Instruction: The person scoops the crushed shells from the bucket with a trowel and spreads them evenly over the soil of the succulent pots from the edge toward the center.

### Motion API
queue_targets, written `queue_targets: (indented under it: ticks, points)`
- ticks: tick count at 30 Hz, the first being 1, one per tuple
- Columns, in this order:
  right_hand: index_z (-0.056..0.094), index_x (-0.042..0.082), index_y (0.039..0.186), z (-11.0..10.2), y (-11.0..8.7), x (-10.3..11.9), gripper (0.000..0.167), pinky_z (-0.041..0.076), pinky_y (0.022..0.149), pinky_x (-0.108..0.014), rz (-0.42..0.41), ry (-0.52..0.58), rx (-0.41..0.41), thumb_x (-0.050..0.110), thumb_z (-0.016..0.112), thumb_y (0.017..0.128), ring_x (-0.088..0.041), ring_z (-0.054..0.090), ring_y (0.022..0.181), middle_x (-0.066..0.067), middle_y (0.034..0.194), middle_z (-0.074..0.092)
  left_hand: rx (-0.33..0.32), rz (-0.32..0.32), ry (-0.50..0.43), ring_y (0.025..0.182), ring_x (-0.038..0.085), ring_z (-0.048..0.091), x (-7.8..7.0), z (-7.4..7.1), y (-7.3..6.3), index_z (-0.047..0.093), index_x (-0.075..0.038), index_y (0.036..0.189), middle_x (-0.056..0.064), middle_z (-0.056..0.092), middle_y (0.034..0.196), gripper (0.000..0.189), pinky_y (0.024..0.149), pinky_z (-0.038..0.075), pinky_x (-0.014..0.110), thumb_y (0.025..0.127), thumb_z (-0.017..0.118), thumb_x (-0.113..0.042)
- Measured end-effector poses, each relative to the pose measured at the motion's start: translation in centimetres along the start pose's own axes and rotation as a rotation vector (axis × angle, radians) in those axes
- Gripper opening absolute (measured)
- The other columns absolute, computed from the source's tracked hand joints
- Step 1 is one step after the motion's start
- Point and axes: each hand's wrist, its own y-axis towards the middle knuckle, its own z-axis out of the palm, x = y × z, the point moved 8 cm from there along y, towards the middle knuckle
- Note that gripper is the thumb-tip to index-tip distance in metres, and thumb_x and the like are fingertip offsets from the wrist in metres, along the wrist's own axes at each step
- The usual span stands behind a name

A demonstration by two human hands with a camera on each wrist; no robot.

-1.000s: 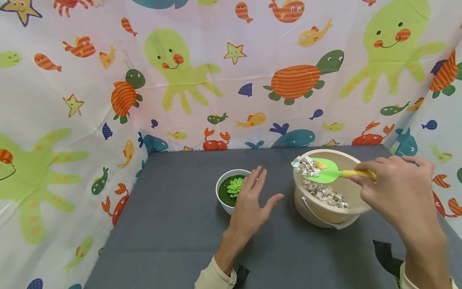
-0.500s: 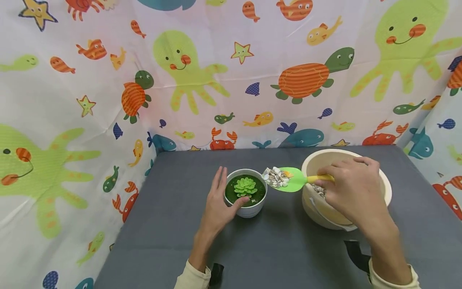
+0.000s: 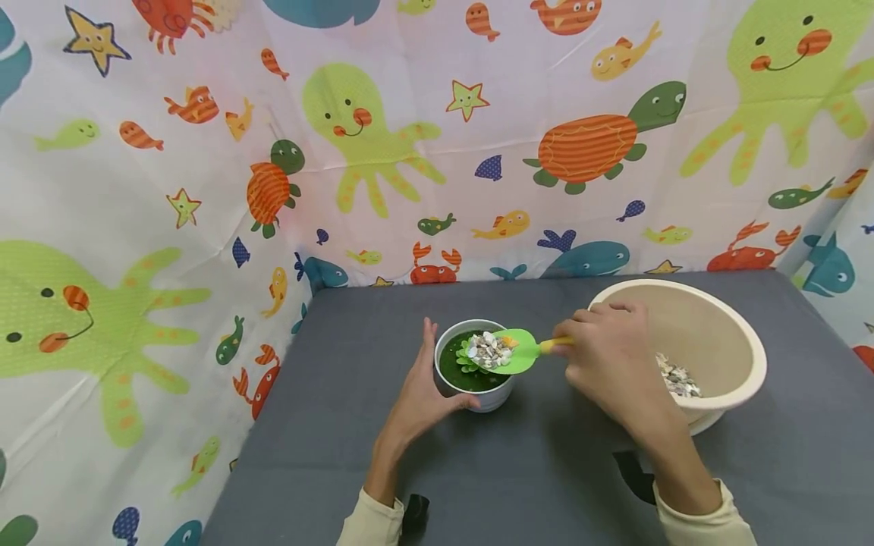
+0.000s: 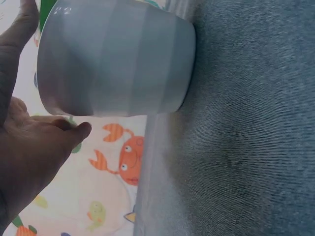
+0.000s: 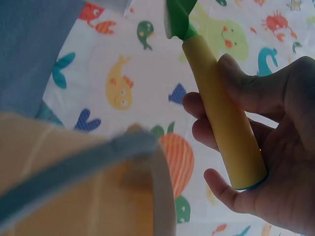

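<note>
"What hangs at twelve o'clock?"
"Pale fabric (image 3: 410, 83) printed with sea creatures (image 3: 592, 258): an orange turtle (image 3: 587, 148) at two, a green octopus (image 3: 105, 322) at nine."
"And at six?"
"Dark grey tabletop (image 3: 519, 478)."

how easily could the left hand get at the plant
Probably not easily: the left hand is beside the pot, but the scoop, loaded with shells, covers part of the plant in the head view.

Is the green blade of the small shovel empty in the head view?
No, a heap of small pale shells or stones lies on the green blade.
</note>
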Motion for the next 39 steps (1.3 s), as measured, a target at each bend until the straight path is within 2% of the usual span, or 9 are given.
queue_targets:
  ticks: [8,13,22,27,34,39]
  points:
    - [0.083,0.010,0.088,2.1,0.8,1.5,0.012,0.045,0.101,-0.061,-0.008,0.001,0.093,0.004,0.085,0.079,-0.024,0.065,0.082,-0.005,0.082,0.078,-0.005,0.017,-0.062,0.162,0.029,0.029,-0.1,0.1,0.5,-0.005,-0.031,0.169,0.003,0.025,0.175,0.146,0.127,0.028,0.062,0.068,0.100,-0.037]
    - [0.082,0.010,0.088,3.1,1.2,2.6,0.008,0.044,0.102,-0.060,-0.022,-0.024,0.134,0.010,0.086,0.081,-0.024,0.064,0.083,-0.004,0.080,0.076,-0.016,0.006,-0.072,0.159,0.030,0.034,0.0,0.0,0.5,-0.003,-0.029,0.169,0.008,0.031,0.173,0.145,0.126,0.031,0.062,0.067,0.101,-0.033]
    - [0.081,0.010,0.088,3.6,1.6,4.5,0.014,0.046,0.099,-0.057,-0.090,-0.137,0.118,0.020,0.088,0.082,-0.024,0.064,0.083,-0.005,0.080,0.074,-0.034,-0.017,-0.084,0.157,0.027,0.038,0.1,0.0,0.3,0.001,-0.030,0.169,0.005,0.036,0.171,0.144,0.127,0.031,0.060,0.065,0.101,-0.035]
    - [0.082,0.009,0.088,3.6,2.0,5.6,0.018,0.048,0.097,-0.054,-0.130,-0.197,0.093,0.020,0.091,0.078,-0.025,0.063,0.085,-0.006,0.082,0.074,-0.044,-0.025,-0.082,0.157,0.026,0.039,-0.1,-0.1,0.1,0.002,-0.027,0.169,0.004,0.038,0.170,0.145,0.128,0.031,0.059,0.065,0.101,-0.035]
    - [0.081,0.009,0.080,3.7,2.5,6.5,0.011,0.047,0.088,-0.049,-0.160,-0.263,0.037,0.016,0.088,0.078,-0.025,0.058,0.079,-0.008,0.075,0.068,-0.080,-0.043,-0.035,0.154,0.029,0.043,-0.6,-0.3,-0.2,0.005,-0.025,0.170,0.003,0.043,0.167,0.144,0.124,0.036,0.060,0.063,0.102,-0.038]
    - [0.082,0.009,0.083,4.0,2.8,6.5,0.010,0.045,0.086,-0.046,-0.151,-0.290,0.052,0.015,0.088,0.077,-0.025,0.057,0.081,-0.009,0.076,0.068,-0.094,-0.051,0.013,0.156,0.032,0.040,-0.7,-0.2,-0.5,0.008,-0.023,0.170,0.006,0.037,0.170,0.141,0.124,0.036,0.060,0.065,0.101,-0.039]
